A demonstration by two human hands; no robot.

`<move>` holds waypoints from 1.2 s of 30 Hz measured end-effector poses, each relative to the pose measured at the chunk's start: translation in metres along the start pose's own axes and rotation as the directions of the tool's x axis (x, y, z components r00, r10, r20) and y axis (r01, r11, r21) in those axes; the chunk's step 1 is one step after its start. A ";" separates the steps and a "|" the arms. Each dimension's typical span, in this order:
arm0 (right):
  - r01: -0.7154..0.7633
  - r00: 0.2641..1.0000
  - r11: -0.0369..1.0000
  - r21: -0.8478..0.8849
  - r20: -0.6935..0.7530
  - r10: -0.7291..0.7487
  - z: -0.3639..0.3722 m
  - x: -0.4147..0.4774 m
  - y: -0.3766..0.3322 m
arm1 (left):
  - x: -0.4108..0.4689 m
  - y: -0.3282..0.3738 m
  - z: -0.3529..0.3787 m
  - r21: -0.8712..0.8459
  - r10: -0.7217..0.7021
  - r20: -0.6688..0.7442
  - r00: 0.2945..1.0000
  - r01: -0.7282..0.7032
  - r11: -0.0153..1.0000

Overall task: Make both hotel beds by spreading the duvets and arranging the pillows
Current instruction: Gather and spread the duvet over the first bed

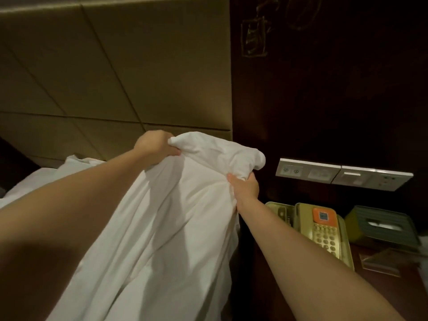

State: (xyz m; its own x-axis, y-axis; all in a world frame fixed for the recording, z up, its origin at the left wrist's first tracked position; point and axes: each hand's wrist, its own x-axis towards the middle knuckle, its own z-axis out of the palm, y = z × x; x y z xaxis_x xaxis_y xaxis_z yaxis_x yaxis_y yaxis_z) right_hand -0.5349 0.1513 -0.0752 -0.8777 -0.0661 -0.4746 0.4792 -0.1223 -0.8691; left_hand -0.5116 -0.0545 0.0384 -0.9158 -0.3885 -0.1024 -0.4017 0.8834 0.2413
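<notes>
Your left hand [155, 144] and right hand [244, 186], fingers clenched on the far corner of the white fabric duvet [173, 216], which lies on the bed below the tan padded headboard [115, 66]. On the dark desk [407, 295] to the right, a beige push-button telephone [324, 230] is partly hidden by your forearm.

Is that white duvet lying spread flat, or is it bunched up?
Bunched up. The white fabric duvet is gathered at its top end, gripped by the left hand and right hand, creases fanning downward.
</notes>
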 end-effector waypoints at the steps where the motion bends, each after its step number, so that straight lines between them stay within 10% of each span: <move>1: -0.016 1.000 0.998 -0.067 -0.003 0.015 -0.001 0.015 0.009 | 0.012 -0.002 0.017 0.026 -0.020 -0.002 1.000 0.020 0.999; 6: -0.288 0.942 0.775 -0.562 -0.019 0.336 -0.014 0.051 0.084 | 0.029 -0.017 0.117 0.375 -0.084 0.142 0.986 0.025 0.927; 10: -0.237 0.906 0.516 -0.823 0.004 0.424 -0.028 0.041 0.130 | 0.006 -0.020 0.175 0.459 -0.109 0.241 0.964 -0.014 0.888; 27: 0.274 0.960 0.224 -0.935 0.280 -0.007 -0.033 -0.202 0.136 | -0.249 -0.022 0.128 0.373 0.029 0.057 0.998 -0.049 0.927; 36: 0.448 0.889 0.073 -0.891 0.435 -0.142 -0.070 -0.352 0.177 | -0.467 -0.076 0.141 0.199 -0.237 0.003 0.971 0.232 0.952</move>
State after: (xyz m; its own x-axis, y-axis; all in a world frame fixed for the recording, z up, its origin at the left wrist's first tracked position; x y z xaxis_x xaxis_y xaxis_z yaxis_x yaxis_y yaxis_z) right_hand -0.1409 0.2227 -0.0715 -0.8486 -0.4723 -0.2383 -0.3573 0.8439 -0.4002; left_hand -0.0541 0.0964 -0.0683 -0.7943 -0.5863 -0.1592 -0.5956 0.8032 0.0136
